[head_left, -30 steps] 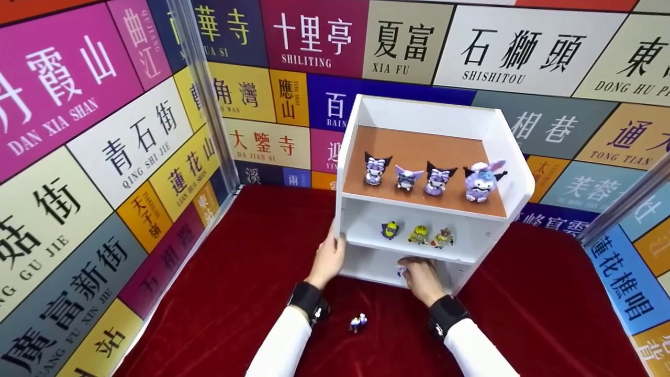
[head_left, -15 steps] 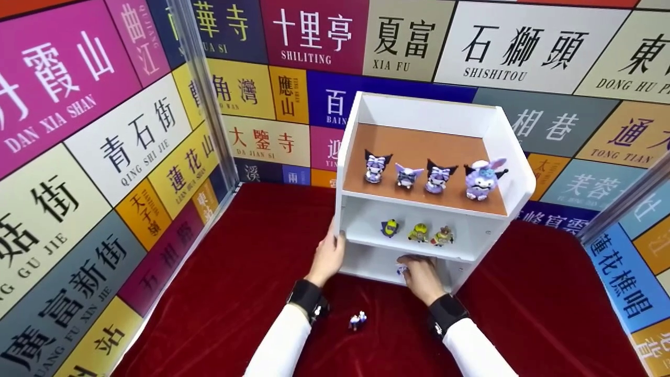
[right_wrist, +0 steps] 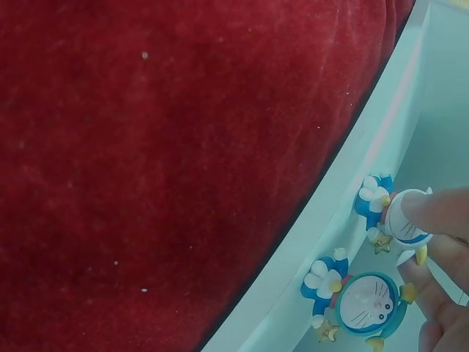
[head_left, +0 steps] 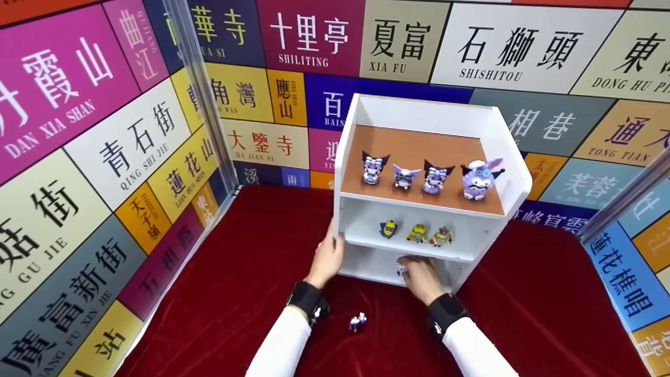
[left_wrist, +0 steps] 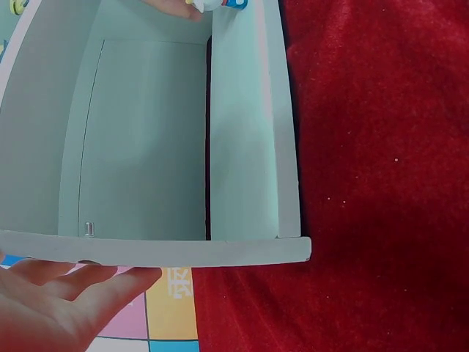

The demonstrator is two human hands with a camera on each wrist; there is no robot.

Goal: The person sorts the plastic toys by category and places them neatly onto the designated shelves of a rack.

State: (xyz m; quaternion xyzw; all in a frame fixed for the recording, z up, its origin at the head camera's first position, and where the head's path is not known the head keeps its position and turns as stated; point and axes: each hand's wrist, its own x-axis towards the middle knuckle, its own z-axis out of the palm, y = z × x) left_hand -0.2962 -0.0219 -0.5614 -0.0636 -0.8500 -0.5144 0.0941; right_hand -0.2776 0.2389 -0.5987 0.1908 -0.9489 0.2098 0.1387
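Note:
In the bottom compartment of a white shelf unit [head_left: 419, 207], my right hand [head_left: 423, 277] pinches a small blue-and-white Doraemon figurine [right_wrist: 403, 220] by its head. The right wrist view shows thumb and fingers on it. Close beside it stands a second Doraemon figurine [right_wrist: 366, 302] with a round face; the hand hides this one in the head view. My left hand [head_left: 327, 259] rests its extended fingers against the outer left side panel of the unit. In the left wrist view those fingers [left_wrist: 110, 297] touch the panel from outside.
Another small figurine [head_left: 358, 321] lies on the red cloth [head_left: 251, 241] in front of the unit. Yellow figurines [head_left: 417, 233] stand in the middle compartment. Several purple-and-black figurines [head_left: 403, 177] line the brown top board. Sign-covered walls [head_left: 309, 42] surround the cloth.

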